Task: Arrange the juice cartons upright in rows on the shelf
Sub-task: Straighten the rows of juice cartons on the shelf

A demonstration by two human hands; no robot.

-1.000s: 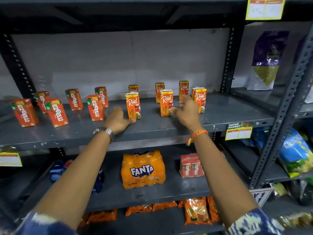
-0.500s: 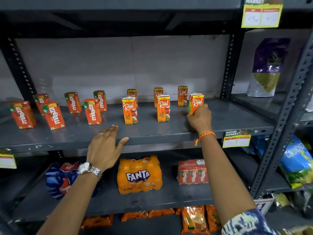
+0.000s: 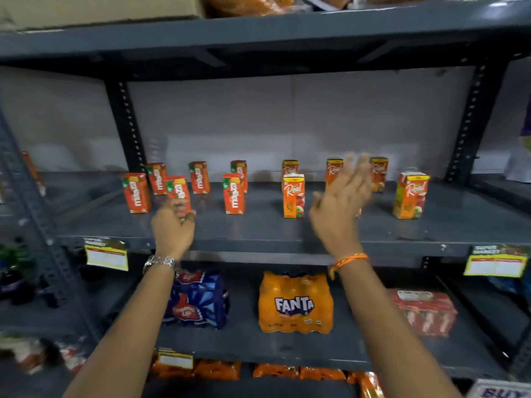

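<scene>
Small juice cartons stand upright in two loose rows on the grey metal shelf point(image 3: 273, 228). Red Maaza cartons fill the left half, among them one at the front left point(image 3: 136, 192) and one at the front middle point(image 3: 234, 193). Orange Real cartons stand on the right, such as one in front point(image 3: 293, 196) and one at the far right point(image 3: 411, 195). My left hand point(image 3: 173, 225) is closed around the base of a front-row Maaza carton point(image 3: 177, 189). My right hand point(image 3: 339, 202) hovers open, fingers spread and blurred, in front of a Real carton that it mostly hides.
Below are a blue soda pack point(image 3: 195, 300), an orange Fanta pack point(image 3: 296, 303) and a red carton multipack point(image 3: 425, 311). Yellow price tags point(image 3: 107, 255) hang from the shelf edge. Dark uprights point(image 3: 126, 127) frame the bay. A shelf overhead holds a cardboard box point(image 3: 100, 7).
The view has shifted left. My left hand rose from the shelf edge and took hold of a front Maaza carton. My right hand let go of the far-right Real carton and moved left, open.
</scene>
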